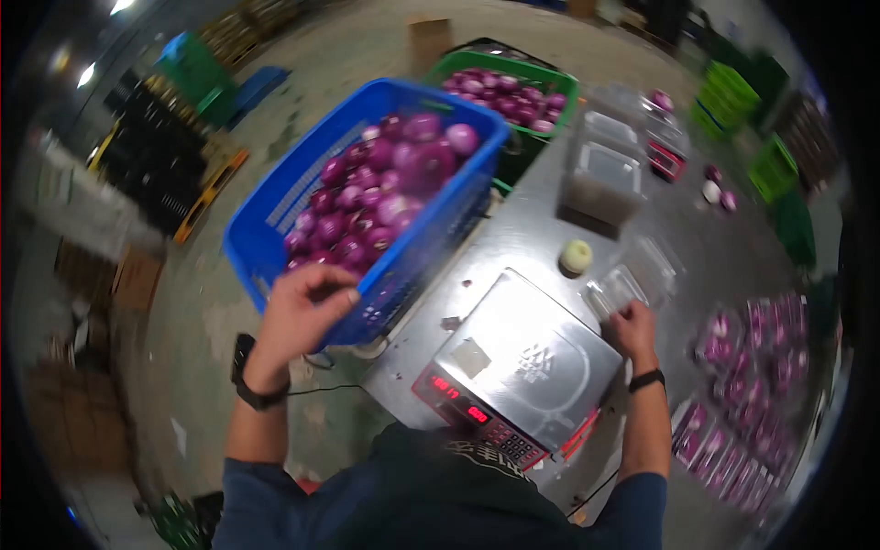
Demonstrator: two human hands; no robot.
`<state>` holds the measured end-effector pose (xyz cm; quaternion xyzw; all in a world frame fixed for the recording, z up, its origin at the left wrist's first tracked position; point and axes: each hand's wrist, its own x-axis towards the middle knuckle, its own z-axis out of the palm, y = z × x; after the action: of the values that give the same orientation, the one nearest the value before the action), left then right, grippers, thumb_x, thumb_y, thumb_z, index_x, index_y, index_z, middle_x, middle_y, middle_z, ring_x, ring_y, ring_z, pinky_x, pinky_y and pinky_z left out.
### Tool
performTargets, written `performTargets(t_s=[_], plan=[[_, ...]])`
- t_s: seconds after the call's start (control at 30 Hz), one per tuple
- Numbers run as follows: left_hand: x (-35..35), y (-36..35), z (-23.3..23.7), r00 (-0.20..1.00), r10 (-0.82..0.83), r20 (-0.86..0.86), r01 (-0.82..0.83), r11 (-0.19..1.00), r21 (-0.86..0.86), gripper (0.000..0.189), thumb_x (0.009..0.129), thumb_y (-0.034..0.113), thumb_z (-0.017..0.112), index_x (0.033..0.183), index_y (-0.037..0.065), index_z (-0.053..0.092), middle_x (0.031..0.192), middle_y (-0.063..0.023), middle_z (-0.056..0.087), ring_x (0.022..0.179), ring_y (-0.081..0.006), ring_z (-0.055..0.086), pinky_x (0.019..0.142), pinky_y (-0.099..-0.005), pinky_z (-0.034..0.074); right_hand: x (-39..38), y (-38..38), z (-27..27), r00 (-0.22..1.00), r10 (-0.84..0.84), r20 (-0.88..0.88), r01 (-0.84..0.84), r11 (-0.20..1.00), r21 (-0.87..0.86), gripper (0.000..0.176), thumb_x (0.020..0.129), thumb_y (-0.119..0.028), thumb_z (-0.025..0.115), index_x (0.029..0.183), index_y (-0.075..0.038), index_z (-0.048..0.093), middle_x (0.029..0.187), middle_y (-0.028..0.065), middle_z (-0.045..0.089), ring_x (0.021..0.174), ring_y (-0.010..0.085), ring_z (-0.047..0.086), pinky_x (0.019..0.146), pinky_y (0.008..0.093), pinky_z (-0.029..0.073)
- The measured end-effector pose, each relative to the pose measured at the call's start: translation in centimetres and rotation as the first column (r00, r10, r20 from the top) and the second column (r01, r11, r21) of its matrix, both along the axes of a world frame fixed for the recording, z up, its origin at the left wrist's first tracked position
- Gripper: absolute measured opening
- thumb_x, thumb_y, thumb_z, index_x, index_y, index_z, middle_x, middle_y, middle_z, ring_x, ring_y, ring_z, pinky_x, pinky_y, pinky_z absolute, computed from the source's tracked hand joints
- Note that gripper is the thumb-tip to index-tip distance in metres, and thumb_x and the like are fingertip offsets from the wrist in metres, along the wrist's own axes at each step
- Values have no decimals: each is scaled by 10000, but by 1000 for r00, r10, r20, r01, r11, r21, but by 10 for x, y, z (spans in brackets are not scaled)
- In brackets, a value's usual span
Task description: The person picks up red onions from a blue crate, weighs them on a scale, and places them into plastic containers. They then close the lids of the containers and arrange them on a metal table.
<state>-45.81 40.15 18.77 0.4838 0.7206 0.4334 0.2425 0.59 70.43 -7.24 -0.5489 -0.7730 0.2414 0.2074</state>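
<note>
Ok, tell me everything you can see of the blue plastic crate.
The large, rectangular blue plastic crate has slotted walls and a broad rim. It is open at the top, with many purple, round, shiny onions heaped inside. It sits at an angle alongside the left edge of the grey metal table. The left hand is at its near end, covering part of the rim; whether it touches is unclear. What supports the crate is mostly hidden.

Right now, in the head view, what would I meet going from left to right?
Stacked black crates, blue basket, pale round vegetable, right hand, packed purple onions.
</note>
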Motion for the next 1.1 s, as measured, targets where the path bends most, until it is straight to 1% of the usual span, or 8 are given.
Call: performTargets(t_s=[0.17, 0.3, 0.4, 0.47, 0.7, 0.87, 1.0, 1.1], plan=[[-111, -23, 1, 969, 242, -49, -241, 970, 30, 177, 915, 101, 757, 1045, -16, 729, 908, -46, 752, 823, -111, 681, 760, -281, 547, 2, -2, 9, 992, -72, 107, 66, 996, 55, 185, 858, -64, 766, 843, 13, 598, 811, 124, 677, 718, 201, 606, 689, 346, 513], [-169, -2, -15, 939, 214, -267, -259, 955, -143, 253, 875, 177, 782, 1049, 0, 732, 896, -104, 759, 828, -164, 717, 771, -313, 558, -8, -24, 24, 972, -24, -235, 93, 953, 289, 222, 888, 1, 676, 1109, -11, 685, 1006, 178, 696, 896, 360, 681, 833, 413, 544], [-205, 29, -50, 899, 58, -435, -188, 946, -264, 276, 839, 204, 781, 1045, 27, 735, 935, -146, 756, 883, -245, 737, 805, -379, 567, -25, -77, 75, 996, 48, 72, -75, 898, 433, 230, 868, 2, 680, 1095, -32, 699, 1017, 173, 708, 919, 367, 684, 844, 435, 549], [-234, 51, -90, 780, -113, -616, -116, 940, -320, 273, 835, 200, 751, 1062, 50, 734, 1002, -165, 748, 944, -297, 735, 837, -428, 569, -48, -133, 107, 993, 116, 16, -117, 978, 172, 242, 841, -6, 694, 1079, -47, 710, 1003, 175, 716, 929, 377, 686, 842, 455, 551], [-275, 97, -198, 512, -373, -774, -165, 842, -514, 315, 903, 139, 589, 1213, 94, 626, 1163, -204, 666, 1008, -414, 707, 868, -520, 577, -114, -247, 137, 911, 382, 153, -372, 924, -90, 310, 766, -152, 831, 1046, -59, 737, 966, 162, 731, 923, 358, 690, 823, 451, 549], [-282, 116, -230, 610, -417, -674, 59, 872, -485, 490, 950, 106, 552, 1439, 92, 542, 1536, -261, 451, 1335, -425, 534, 1075, -508, 493, -145, -265, 163, 969, 244, 27, -243, 969, -38, 486, 797, -444, 829, 1093, -76, 719, 957, 116, 708, 939, 342, 680, 828, 450, 534], [-332, 117, -284, 326, -467, -822, 81, 880, -468, 576, 875, 170, 643, 1414, 38, 491, 1523, -268, 435, 1075, -506, 634, 858, -536, 564, -158, -271, 148, 986, 152, -72, -148, 987, 63, 435, 857, -362, 786, 1147, -54, 684, 987, 145, 695, 946, 358, 670, 826, 456, 528], [-333, 125, -290, 291, -492, -820, 58, 865, -499, 416, 835, 144, 647, 1200, -13, 525, 1370, -311, 544, 899, -510, 670, 761, -545, 568, -172, -274, 146, 981, 117, -157, -106, 991, 77, 383, 848, -302, 776, 1131, -58, 692, 976, 144, 704, 949, 351, 681, 843, 460, 537]])
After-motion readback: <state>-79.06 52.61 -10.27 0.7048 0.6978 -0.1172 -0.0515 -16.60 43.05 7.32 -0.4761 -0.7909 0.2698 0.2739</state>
